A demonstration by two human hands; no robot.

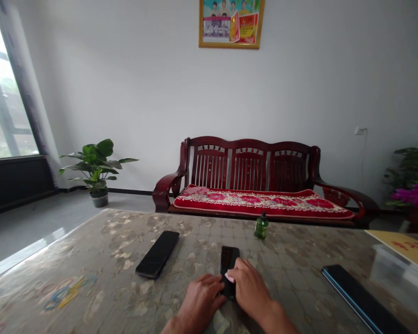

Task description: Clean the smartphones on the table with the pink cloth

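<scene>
A black smartphone (229, 258) lies flat on the patterned tablecloth in front of me, its dark screen up. My left hand (202, 297) is at its left edge, fingers and thumb bent against the side and holding it. Over the lower right of the screen, my right hand (249, 285) has its fingers closed on a small pinkish-white wipe (229, 277), pressed to the glass. Most of the wipe is hidden by the fingers. Beyond the phone stands a small green bottle (261, 226) with a dark pointed top.
Another black phone (158, 254) lies to the left, and a dark blue-edged phone (362, 297) to the right. Colourful rubber bands (63, 293) are at the left. A clear plastic box (400, 273) and yellow booklet (409, 248) sit far right. A wooden sofa (249, 162) stands behind the table.
</scene>
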